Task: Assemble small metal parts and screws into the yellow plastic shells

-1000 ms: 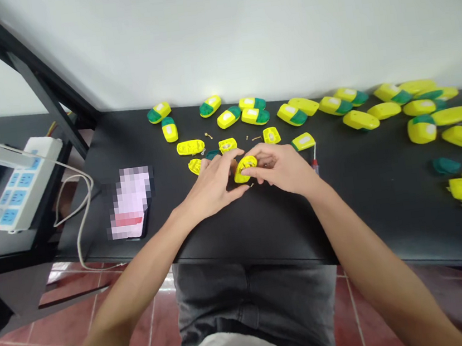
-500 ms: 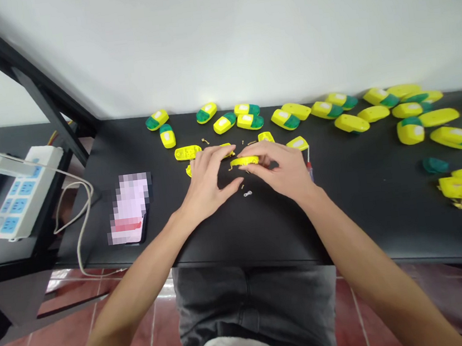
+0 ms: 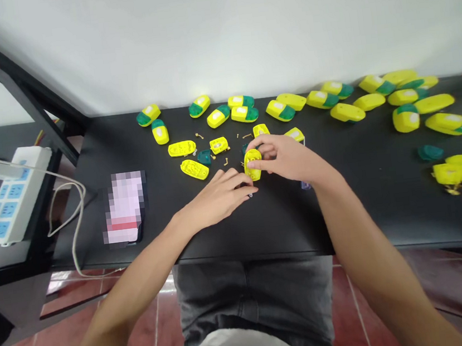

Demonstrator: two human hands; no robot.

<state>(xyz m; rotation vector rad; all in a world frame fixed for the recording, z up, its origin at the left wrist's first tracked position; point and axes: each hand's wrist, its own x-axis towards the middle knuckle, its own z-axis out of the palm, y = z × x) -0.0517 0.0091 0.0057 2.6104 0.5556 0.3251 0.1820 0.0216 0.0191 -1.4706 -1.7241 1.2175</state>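
Observation:
My right hand [image 3: 282,157] pinches a yellow plastic casing half [image 3: 252,175], tilted so its ribbed inside shows. My left hand [image 3: 226,195] is low over the table with fingers stretched out, their tips beside the casing's lower end. Just under those fingertips a small whitish part [image 3: 251,194] peeks out, mostly covered. To the left lie two more opened yellow casing halves [image 3: 182,148] [image 3: 194,169], a short yellow casing piece [image 3: 219,144] and a dark green translucent cover [image 3: 204,157]. Small brass-coloured metal pieces [image 3: 226,162] are scattered between them.
Several yellow-and-green closed casings [image 3: 244,114] line the table's back edge and right side. A phone [image 3: 125,205] with a blurred screen lies left, near a white power strip [image 3: 17,193] and cable [image 3: 76,214]. More yellow parts [image 3: 460,172] and a green cover [image 3: 430,152] lie right.
My right hand has turned the yellow casing half from edge-on to inside-up. The left hand has moved down and right toward the small whitish part, uncovering the casing pieces on the left.

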